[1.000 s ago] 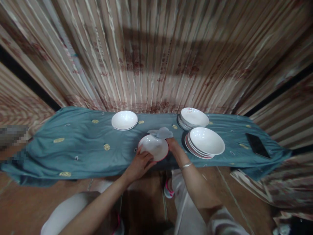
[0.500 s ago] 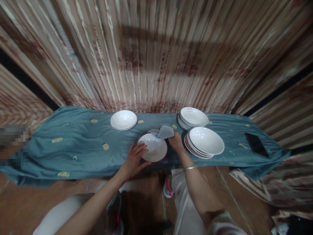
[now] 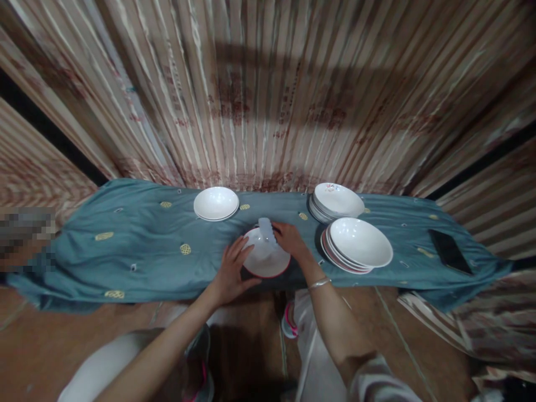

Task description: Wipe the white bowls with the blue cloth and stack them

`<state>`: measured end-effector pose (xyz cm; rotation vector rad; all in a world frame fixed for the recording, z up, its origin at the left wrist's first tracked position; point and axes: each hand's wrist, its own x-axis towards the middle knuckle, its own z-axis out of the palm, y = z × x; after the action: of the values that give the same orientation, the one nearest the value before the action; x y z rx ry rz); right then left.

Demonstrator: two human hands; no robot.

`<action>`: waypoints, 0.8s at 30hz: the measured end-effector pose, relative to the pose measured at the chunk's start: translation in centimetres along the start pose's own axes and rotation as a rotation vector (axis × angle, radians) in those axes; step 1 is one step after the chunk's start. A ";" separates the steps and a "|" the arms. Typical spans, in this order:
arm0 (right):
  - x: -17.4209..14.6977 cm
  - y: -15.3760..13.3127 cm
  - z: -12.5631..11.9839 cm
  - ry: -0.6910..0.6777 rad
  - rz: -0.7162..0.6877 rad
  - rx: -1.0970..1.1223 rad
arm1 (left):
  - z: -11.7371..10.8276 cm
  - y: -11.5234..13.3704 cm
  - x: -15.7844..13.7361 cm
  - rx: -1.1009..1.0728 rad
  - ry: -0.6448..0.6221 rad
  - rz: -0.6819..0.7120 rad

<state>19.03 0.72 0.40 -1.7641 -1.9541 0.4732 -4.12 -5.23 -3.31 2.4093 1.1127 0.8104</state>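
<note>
A shiny white round bowl with a red rim [image 3: 268,267] sits mid-table on the teal patterned fabric [image 3: 154,251], the spread left hand [image 3: 230,272] touching its left edge, the right hand [image 3: 290,240] pinching a thin pale-grey cloth [image 3: 265,228] over its far side.

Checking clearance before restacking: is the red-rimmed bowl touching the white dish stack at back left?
Apart. The head view shows a strip of teal tablecloth between the red-rimmed bowl and the white dish stack.
</note>
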 end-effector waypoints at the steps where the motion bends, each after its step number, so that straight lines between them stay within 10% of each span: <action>1: 0.0 -0.1 0.0 -0.019 -0.013 -0.038 | 0.0 -0.1 0.0 -0.022 0.014 -0.024; 11: 0.8 -2.0 0.7 -0.044 -0.082 -0.177 | 0.8 0.0 -0.1 -0.323 0.059 -0.352; 24: -0.1 -6.7 1.8 -0.112 -0.445 -0.196 | 0.7 0.6 0.2 -0.423 0.051 -0.403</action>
<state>12.51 -0.04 2.53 -1.3664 -2.4550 0.2352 -3.23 -5.55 -3.44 1.7557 1.2439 0.8665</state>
